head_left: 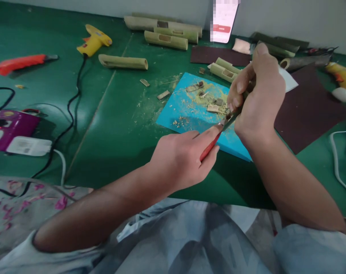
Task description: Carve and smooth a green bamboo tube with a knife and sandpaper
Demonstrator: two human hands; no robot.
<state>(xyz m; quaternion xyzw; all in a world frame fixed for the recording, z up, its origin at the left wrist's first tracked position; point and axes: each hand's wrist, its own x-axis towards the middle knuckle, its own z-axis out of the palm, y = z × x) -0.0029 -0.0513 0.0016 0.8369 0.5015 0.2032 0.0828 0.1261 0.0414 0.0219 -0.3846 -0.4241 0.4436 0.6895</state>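
1. Knife (210, 147) with red handle is above the near part of the blue board (174, 106), between the two hands.
2. The left hand (184, 160) is closed around the handle, which seems the safe place to hold.
3. The right hand (264, 91) is half curled near the blade (230, 121); its fingers hide the inside, so I cannot tell what it grips.
4. The knife is probably light and stiff; the handle should not slip easily, but the blade may cut fingers.

Bamboo chips (193, 88) lie on the pad (170, 114), the glue gun (90, 45) left of it, the phone (223, 23) behind.
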